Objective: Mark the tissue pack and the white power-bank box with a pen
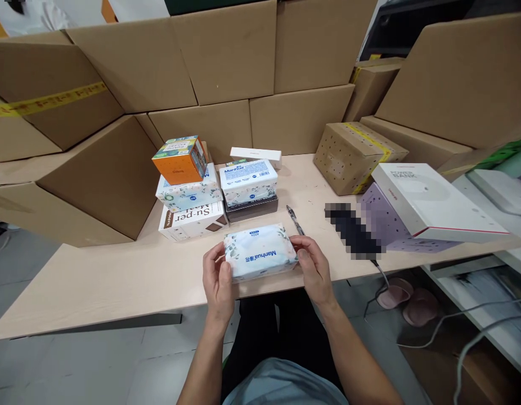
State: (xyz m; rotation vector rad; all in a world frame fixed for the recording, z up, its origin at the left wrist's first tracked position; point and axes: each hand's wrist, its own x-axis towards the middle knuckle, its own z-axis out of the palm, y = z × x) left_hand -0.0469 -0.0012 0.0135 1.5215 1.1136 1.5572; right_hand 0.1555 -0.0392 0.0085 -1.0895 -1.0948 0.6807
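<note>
A white and pale blue Manhua tissue pack (pixel 260 253) is held at its two ends near the table's front edge. My left hand (pixel 217 278) closes on its left end, thumb toward me. On the right end is my right hand (pixel 314 269), its fingers partly behind the pack. Beyond it, a second tissue pack (pixel 248 181) rests on a dark box (pixel 252 209). To the left, an orange box (pixel 180 163) tops another tissue pack (pixel 188 194), stacked on a white Su-per box (pixel 193 220). A pen (pixel 295 219) lies just behind my right hand.
Large cardboard boxes (pixel 227 62) wall the table's back and sides. A slim white box (pixel 256 156) lies behind the packs. At right stand a taped carton (pixel 349 157) and a white power bank box (pixel 429 197) on a purple box (pixel 382 219). A cable (pixel 382 273) hangs over the edge.
</note>
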